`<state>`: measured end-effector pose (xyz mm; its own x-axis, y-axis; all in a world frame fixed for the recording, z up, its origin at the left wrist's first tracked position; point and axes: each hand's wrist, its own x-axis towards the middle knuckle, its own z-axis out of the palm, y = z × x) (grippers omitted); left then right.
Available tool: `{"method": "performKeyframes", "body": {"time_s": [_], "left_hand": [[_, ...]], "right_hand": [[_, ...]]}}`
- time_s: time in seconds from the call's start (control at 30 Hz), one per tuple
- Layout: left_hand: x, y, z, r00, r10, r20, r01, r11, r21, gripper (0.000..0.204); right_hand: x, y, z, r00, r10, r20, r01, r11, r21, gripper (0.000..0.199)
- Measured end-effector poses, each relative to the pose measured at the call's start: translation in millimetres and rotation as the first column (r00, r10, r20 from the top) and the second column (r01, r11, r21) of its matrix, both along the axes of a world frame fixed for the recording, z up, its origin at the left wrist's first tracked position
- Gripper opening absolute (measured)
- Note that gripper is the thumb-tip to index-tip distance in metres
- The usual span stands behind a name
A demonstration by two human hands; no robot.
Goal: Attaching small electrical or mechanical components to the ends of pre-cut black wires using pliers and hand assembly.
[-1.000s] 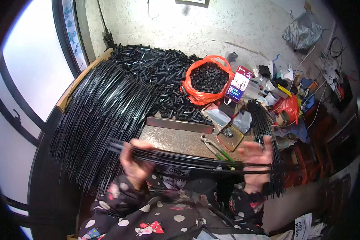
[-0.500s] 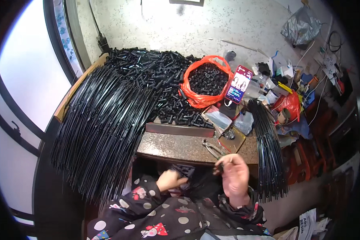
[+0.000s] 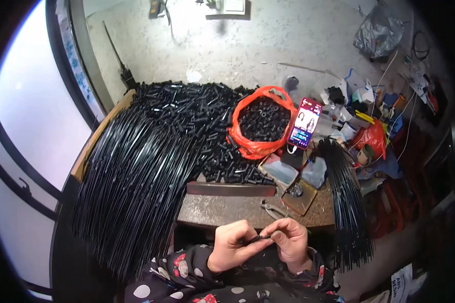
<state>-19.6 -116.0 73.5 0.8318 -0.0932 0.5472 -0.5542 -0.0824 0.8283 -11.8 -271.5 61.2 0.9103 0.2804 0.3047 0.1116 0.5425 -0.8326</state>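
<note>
My left hand (image 3: pixel 233 246) and my right hand (image 3: pixel 291 241) meet in front of the table's near edge. A small dark piece (image 3: pixel 261 238) sits between their fingertips, gripped by the left thumb and fingers; its exact kind is hidden. The right thumb and fingers are pinched together against its end, and what they hold is too small to make out. Just beyond the right hand, pliers (image 3: pixel 272 209) lie on the table (image 3: pixel 215 211). A heap of short black tubular plastic parts (image 3: pixel 192 108) covers the table's back.
Long thin black rods (image 3: pixel 131 187) hang over the left edge, with another bundle (image 3: pixel 348 207) at right. A red plastic bag (image 3: pixel 235 134) holds black rings. A phone (image 3: pixel 304 122) stands beside it. A metal bar (image 3: pixel 231 189) borders the heap. Clutter (image 3: pixel 369 136) fills the right.
My left hand has risen from the dark parts at my lap and moved right to meet my right hand. My right hand has lowered and turned, its fingers now pinched. The head view has tilted up.
</note>
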Motion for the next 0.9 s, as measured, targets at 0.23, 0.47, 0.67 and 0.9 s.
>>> {"method": "performKeyframes", "body": {"time_s": [0.23, 0.47, 0.67, 0.9], "left_hand": [[101, -11, -20, 0.896, -0.380, -0.230, 0.340, 0.920, -0.193, 0.018], [313, 3, -69, 0.805, 0.258, 0.534, -0.563, 0.615, 0.552, 0.028], [345, -10, -74, 0.856, 0.267, 0.442, -0.509, 0.289, 0.811, 0.008], [333, 15, -66, 0.883, 0.285, 0.373, -0.465, 0.641, 0.611, 0.009]], "right_hand": [[47, -21, -30, 0.974, -0.207, -0.089, 0.204, 0.978, -0.044, 0.015], [87, -33, -47, 0.828, -0.519, -0.213, 0.524, 0.851, -0.039, 0.010], [74, -58, -43, 0.894, -0.400, -0.203, 0.406, 0.914, -0.011, 0.018], [62, -59, -32, 0.930, -0.283, -0.234, 0.290, 0.957, -0.003, 0.015]]}}
